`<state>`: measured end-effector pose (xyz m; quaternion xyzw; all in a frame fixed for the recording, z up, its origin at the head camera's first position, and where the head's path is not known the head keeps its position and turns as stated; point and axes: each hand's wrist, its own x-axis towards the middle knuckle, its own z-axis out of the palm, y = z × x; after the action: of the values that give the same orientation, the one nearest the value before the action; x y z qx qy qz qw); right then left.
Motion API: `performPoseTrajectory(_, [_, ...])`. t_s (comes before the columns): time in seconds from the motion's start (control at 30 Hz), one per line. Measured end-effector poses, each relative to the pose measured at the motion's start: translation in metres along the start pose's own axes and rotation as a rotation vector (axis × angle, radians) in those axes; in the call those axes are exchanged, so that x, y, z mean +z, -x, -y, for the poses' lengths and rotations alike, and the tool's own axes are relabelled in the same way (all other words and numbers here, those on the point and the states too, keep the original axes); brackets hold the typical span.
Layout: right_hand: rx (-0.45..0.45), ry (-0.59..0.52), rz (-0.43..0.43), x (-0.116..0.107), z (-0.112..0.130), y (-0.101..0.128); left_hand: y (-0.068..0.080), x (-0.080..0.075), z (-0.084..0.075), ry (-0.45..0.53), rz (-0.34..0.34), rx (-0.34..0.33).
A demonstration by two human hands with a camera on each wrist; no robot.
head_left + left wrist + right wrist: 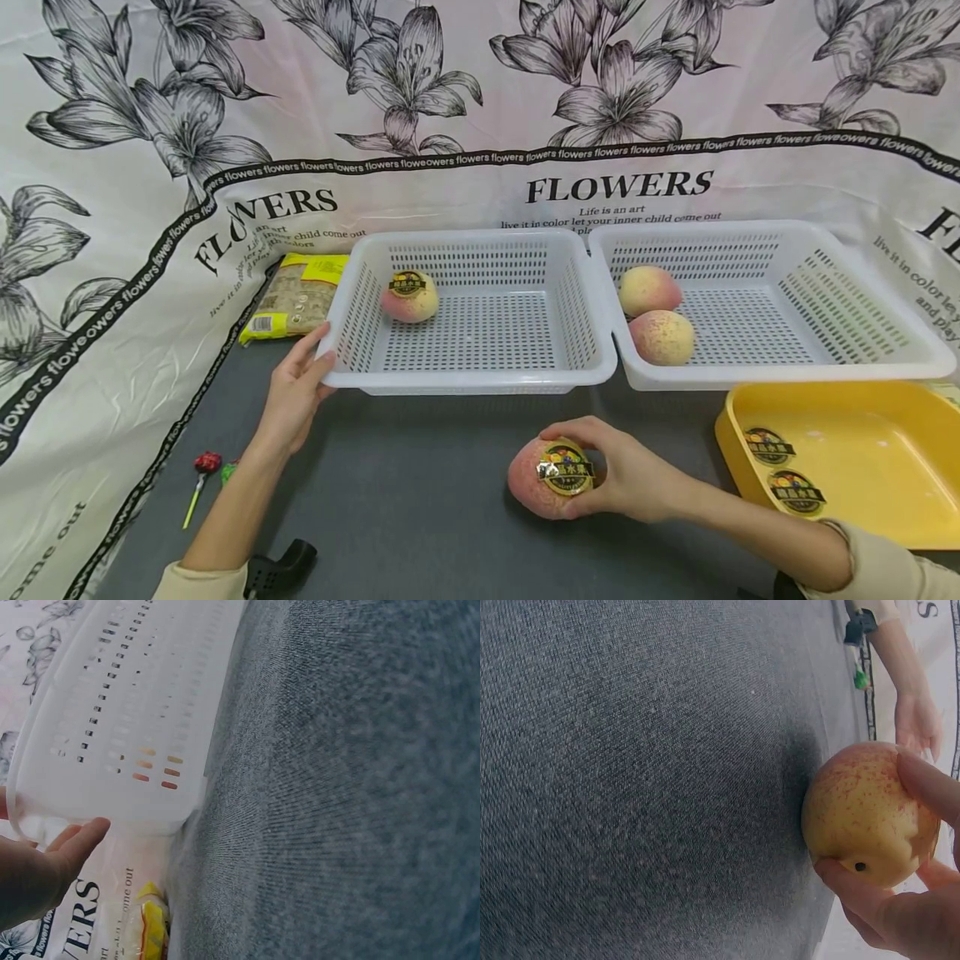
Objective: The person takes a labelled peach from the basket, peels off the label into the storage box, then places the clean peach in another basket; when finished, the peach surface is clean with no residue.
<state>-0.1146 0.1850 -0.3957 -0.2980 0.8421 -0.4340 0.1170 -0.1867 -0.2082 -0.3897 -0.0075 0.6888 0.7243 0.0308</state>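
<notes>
In the head view my right hand point(637, 479) grips a pink and yellow peach point(536, 479) with a black and gold label. Its thumb and fingers lie round the fruit's sides, low over the dark cloth; whether it touches the cloth I cannot tell. The right wrist view shows the peach's yellow underside point(870, 817) with a small dark hole. My left hand point(292, 400) holds the near left corner of the left white plastic basket point(480, 382). Inside that basket lies a labelled peach point(420, 304).
A second white basket point(787, 375) at the right holds two peaches point(662, 338). In front of it, a yellow tray point(900, 467) bears two loose labels point(797, 492). Left of the baskets lies a yellow packet point(296, 296); nearer, a red lollipop point(207, 463).
</notes>
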Motion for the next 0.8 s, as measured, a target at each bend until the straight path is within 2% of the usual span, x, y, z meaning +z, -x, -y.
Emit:
performPoseTrajectory(0.1, [0.015, 0.006, 0.002, -0.001, 0.0, 0.0, -0.001, -0.001, 0.0, -0.029, -0.001, -0.003])
performPoseTrajectory(0.17, [0.035, -0.002, 0.007, -0.001, -0.001, 0.0, -0.002, -0.002, -0.002, -0.098, -0.026, -0.006])
performPoseTrajectory(0.27, [0.061, -0.013, 0.017, -0.003, -0.002, -0.001, -0.002, 0.0, -0.01, -0.227, -0.121, 0.03])
performPoseTrajectory(0.33, [0.073, -0.023, 0.024, -0.003, -0.002, -0.001, 0.0, 0.004, -0.018, -0.272, -0.213, 0.106])
performPoseTrajectory(0.4, [0.076, -0.023, 0.028, -0.004, -0.003, -0.001, 0.002, 0.012, -0.025, -0.279, -0.279, 0.231])
performPoseTrajectory(0.47, [0.08, -0.023, 0.029, -0.004, -0.003, -0.001, 0.004, 0.023, -0.032, -0.235, -0.287, 0.383])
performPoseTrajectory(0.5, [0.08, -0.021, 0.028, -0.004, -0.003, -0.001, 0.005, 0.029, -0.035, -0.205, -0.265, 0.462])
performPoseTrajectory(0.57, [0.079, -0.02, 0.024, -0.004, -0.003, -0.001, 0.006, 0.044, -0.04, -0.149, -0.182, 0.61])
performPoseTrajectory(0.67, [0.075, -0.018, 0.019, -0.003, -0.003, -0.001, 0.008, 0.069, -0.042, -0.062, 0.008, 0.779])
performPoseTrajectory(0.73, [0.073, -0.02, 0.017, -0.003, -0.003, -0.001, 0.011, 0.086, -0.041, -0.039, 0.141, 0.835])
performPoseTrajectory(0.8, [0.071, -0.022, 0.017, -0.002, -0.003, -0.001, 0.017, 0.103, -0.035, -0.052, 0.276, 0.841])
